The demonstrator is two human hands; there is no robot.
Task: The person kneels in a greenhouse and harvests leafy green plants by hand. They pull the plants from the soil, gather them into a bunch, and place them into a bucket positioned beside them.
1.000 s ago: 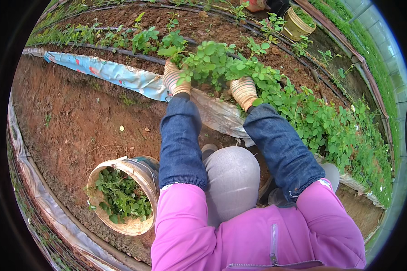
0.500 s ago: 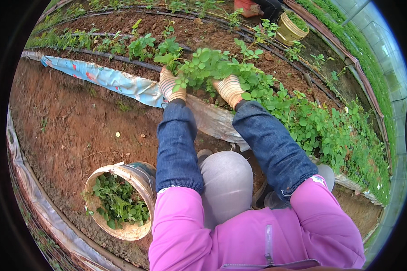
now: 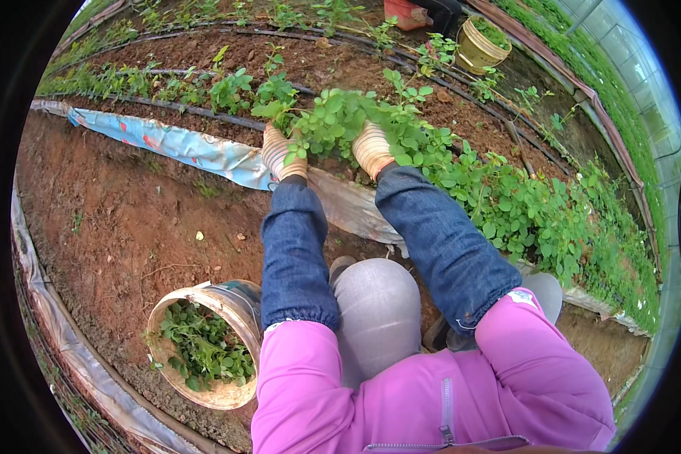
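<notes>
My left hand [image 3: 284,153], in a striped knit glove, has its fingers curled among the leaves of a green plant [image 3: 325,121] on the raised bed, with what they hold hidden. My right hand [image 3: 371,150], gloved alike, reaches into the same foliage to the right, its fingertips covered by leaves. Below both hands, pale plastic sheeting [image 3: 344,200] edges the bed, continuing leftward as blue patterned sheeting [image 3: 166,140]. A tilted white bucket [image 3: 242,393] holding cut leaves [image 3: 200,340] sits at my lower left, beside my bent knee.
Black drip hoses [image 3: 227,117] run along the planted soil. Dense plants [image 3: 552,227] continue rightward. At the top, another person's dark-trousered leg [image 3: 446,19] is near a red container [image 3: 408,13] and a yellow bucket [image 3: 480,49]. A dirt path [image 3: 129,219] lies left, a translucent greenhouse wall [image 3: 643,98] right.
My right hand has moved left, closer to my left hand, deeper among the leaves. My left hand has shifted slightly left and down in view, as the whole view shifts a little.
</notes>
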